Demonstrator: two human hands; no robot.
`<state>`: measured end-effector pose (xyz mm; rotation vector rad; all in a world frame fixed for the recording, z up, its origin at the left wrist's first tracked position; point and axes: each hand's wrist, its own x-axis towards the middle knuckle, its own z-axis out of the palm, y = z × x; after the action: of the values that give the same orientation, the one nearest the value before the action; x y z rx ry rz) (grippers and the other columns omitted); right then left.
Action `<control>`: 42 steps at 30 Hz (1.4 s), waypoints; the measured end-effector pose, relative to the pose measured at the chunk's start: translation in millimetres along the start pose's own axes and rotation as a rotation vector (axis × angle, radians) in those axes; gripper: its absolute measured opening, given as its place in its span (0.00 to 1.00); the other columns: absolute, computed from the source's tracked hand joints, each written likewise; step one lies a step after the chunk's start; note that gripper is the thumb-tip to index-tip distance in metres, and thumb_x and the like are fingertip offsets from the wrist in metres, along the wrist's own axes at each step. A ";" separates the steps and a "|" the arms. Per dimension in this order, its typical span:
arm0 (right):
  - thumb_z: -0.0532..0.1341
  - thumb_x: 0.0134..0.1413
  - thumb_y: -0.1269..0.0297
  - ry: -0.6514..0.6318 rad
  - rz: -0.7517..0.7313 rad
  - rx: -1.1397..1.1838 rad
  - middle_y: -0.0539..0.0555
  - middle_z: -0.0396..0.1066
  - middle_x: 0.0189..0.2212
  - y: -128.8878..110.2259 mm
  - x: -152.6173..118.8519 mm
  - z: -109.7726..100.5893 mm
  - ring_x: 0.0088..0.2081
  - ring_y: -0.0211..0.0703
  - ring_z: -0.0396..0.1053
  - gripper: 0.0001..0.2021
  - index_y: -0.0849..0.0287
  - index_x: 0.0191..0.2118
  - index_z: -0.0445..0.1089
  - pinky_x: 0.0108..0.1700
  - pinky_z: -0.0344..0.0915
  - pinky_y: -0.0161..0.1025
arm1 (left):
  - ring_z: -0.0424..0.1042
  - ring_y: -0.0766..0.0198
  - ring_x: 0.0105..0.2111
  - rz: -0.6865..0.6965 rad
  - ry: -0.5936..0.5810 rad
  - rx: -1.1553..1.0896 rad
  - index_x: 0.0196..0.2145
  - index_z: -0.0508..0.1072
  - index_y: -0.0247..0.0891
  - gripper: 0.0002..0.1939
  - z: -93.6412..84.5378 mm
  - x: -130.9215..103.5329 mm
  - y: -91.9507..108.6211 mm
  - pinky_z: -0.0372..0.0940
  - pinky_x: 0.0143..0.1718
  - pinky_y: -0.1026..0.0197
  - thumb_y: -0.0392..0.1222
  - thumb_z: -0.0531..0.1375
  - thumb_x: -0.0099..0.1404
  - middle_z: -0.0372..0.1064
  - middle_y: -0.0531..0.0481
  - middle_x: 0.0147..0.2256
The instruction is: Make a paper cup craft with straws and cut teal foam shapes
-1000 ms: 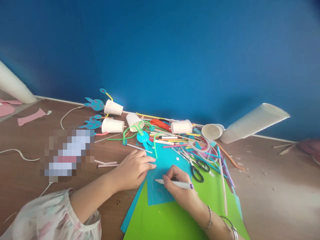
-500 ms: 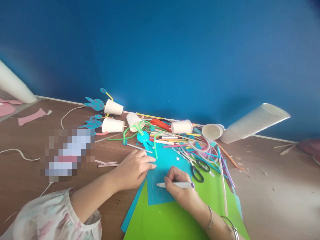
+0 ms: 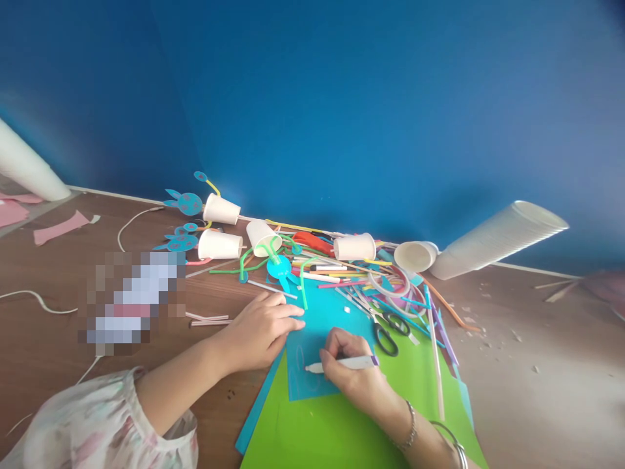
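Note:
My right hand [image 3: 354, 371] is closed around a white marker pen [image 3: 349, 363] with a purple end. Its tip touches a blue sheet of paper [image 3: 312, 387], where faint looped outlines show. My left hand [image 3: 263, 329] lies with fingers stretched out at the upper left edge of that sheet. Beneath lies a larger green sheet [image 3: 303, 430]. Just beyond my left fingers is a blue rabbit-shaped cutout [image 3: 279, 268] with green straws, in front of a white paper cup [image 3: 263, 238]. Scissors [image 3: 387, 340] with black handles rest to the right of my right hand.
More paper cups [image 3: 355, 247] lie along the blue wall. Behind the paper is a pile of straws, pens and a tape roll [image 3: 390, 277]. A stack of cups [image 3: 500, 241] leans at the right. Cables [image 3: 46, 303] and pink scraps [image 3: 61, 228] lie left.
The marker tip has moved slightly down on the blue sheet, with my right hand shifting a little. My left hand has stayed in place.

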<state>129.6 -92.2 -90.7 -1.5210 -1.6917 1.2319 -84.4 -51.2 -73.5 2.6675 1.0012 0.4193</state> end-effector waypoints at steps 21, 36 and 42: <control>0.57 0.48 0.61 -0.057 0.024 0.014 0.46 0.60 0.14 -8.2 -3.2 -1.8 0.19 0.35 0.54 0.10 0.55 0.21 0.57 0.21 0.52 0.33 | 0.63 0.54 0.44 -0.001 -0.001 0.003 0.45 0.74 0.44 0.16 1.4 0.8 -0.7 0.60 0.43 0.50 0.32 0.52 0.64 0.71 0.53 0.49; 0.56 0.46 0.64 -0.042 0.018 -0.067 0.46 0.59 0.15 -9.2 -0.8 -2.3 0.19 0.35 0.54 0.10 0.55 0.19 0.55 0.21 0.52 0.32 | 0.63 0.54 0.44 0.001 -0.008 -0.003 0.46 0.73 0.44 0.17 1.6 0.6 -1.7 0.59 0.43 0.50 0.32 0.52 0.64 0.71 0.53 0.50; 0.56 0.47 0.61 -0.037 0.055 -0.013 0.46 0.60 0.14 -11.3 -1.6 -1.4 0.19 0.35 0.54 0.10 0.55 0.20 0.56 0.22 0.52 0.33 | 0.63 0.55 0.43 -0.002 0.002 0.000 0.46 0.73 0.45 0.17 0.7 0.7 -0.6 0.59 0.43 0.51 0.32 0.53 0.63 0.71 0.53 0.49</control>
<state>125.9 -92.7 -79.9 -1.5711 -1.6943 1.2875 -84.1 -50.4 -74.2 2.6662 1.0048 0.4216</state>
